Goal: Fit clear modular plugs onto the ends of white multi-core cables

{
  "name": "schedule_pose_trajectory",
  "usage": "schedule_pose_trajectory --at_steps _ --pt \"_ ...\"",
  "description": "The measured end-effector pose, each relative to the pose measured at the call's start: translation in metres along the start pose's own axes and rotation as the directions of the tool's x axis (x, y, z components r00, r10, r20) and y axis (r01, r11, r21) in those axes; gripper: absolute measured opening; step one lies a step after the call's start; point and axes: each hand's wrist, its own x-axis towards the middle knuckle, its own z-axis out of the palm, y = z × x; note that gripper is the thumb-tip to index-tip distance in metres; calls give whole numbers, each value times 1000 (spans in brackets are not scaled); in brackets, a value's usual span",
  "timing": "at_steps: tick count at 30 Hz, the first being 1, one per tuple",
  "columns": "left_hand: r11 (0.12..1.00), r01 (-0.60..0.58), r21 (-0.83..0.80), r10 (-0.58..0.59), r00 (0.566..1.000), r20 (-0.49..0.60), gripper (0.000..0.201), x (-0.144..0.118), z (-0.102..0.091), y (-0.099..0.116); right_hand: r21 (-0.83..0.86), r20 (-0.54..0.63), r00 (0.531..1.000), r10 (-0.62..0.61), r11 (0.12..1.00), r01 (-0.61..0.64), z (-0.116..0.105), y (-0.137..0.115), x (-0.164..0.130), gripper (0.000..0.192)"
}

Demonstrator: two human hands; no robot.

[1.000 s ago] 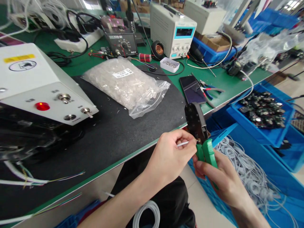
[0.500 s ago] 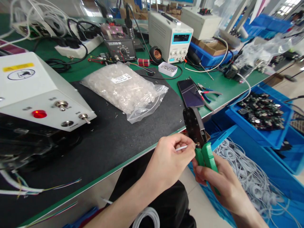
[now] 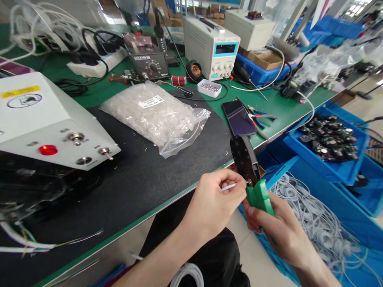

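Note:
My right hand (image 3: 277, 227) grips the green handles of a crimping tool (image 3: 249, 169) whose black head points up, just off the bench's front edge. My left hand (image 3: 214, 203) pinches the end of a thin white cable (image 3: 229, 187) and holds it into the tool's jaw at the base of the head. The cable runs back under my left palm, and a white loop of it (image 3: 185, 273) shows over my lap.
A bag of clear plastic connectors (image 3: 155, 113) lies on the black mat (image 3: 134, 171). A white machine with a red lamp (image 3: 48, 123) stands at left. A phone (image 3: 238, 116) and pliers (image 3: 260, 117) lie near the edge. Blue bins hold white cables (image 3: 317, 223) and black parts (image 3: 329, 139).
Both hands and the tool have stayed together in almost the same pose. The view has shifted slightly, so the bench items sit a little lower in the picture.

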Motion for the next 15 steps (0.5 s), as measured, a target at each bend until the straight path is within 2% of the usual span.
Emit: schedule_pose_trajectory --at_steps 6,8,10,12,15 --pt "1000 -5 -9 5 1000 -16 15 1 2 -1 79 -29 1000 3 997 0 -3 5 3 22" --pt "1000 -6 -9 6 999 -38 15 0 0 -1 -13 -117 993 -33 999 32 -8 10 5 23" --pt "1000 2 -21 -3 998 -63 17 -5 -4 -2 -263 -276 952 -130 963 55 -15 15 9 31" --pt "998 24 -50 -28 996 -85 19 -12 -10 -2 -561 -384 877 -288 828 26 -21 19 14 46" --pt "992 40 -117 -53 993 -108 22 -27 -22 -2 -850 -342 796 -499 525 -37 -23 21 24 67"
